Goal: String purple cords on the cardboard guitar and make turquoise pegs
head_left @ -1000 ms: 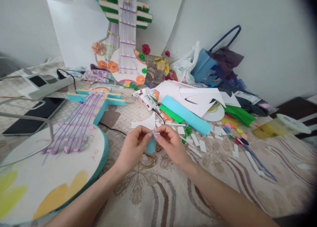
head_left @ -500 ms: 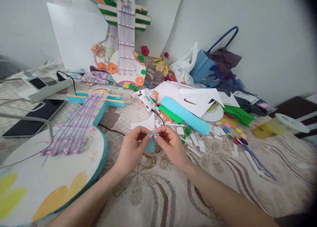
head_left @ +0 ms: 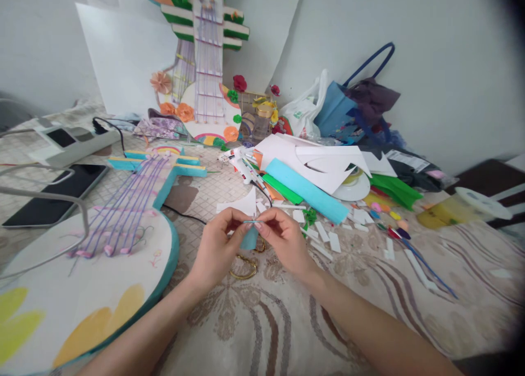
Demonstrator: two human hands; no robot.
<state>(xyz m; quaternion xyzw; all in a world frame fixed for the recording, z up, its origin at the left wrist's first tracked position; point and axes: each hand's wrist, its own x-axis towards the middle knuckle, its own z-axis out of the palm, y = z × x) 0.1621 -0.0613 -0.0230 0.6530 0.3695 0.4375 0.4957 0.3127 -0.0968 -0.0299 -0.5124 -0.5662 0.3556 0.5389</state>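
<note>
Both hands meet at the middle of the view. My left hand [head_left: 219, 244] pinches one end of a small light-blue crepe paper piece [head_left: 249, 240], thumb against forefinger. My right hand [head_left: 285, 238] pinches the same paper from the other side. Its top edge is a thin line between my fingertips, and a flap hangs below. Whether that edge is folded or rolled is too small to tell. Gold-handled scissors [head_left: 245, 276] lie on the cloth beneath, partly hidden by the paper and hands.
A cardboard guitar [head_left: 123, 288] with purple strings lies left; a decorated guitar [head_left: 209, 92] stands behind. A glue gun [head_left: 240, 163], a blue crepe roll [head_left: 307, 190], white paper sheets [head_left: 283, 152] and scattered white scraps [head_left: 324, 234] lie ahead and right. A phone [head_left: 57, 195] rests far left.
The hands stay in nearly the same place, still pinching the blue paper. The paper's upper edge looks slightly thinner now. Nothing else has visibly moved.
</note>
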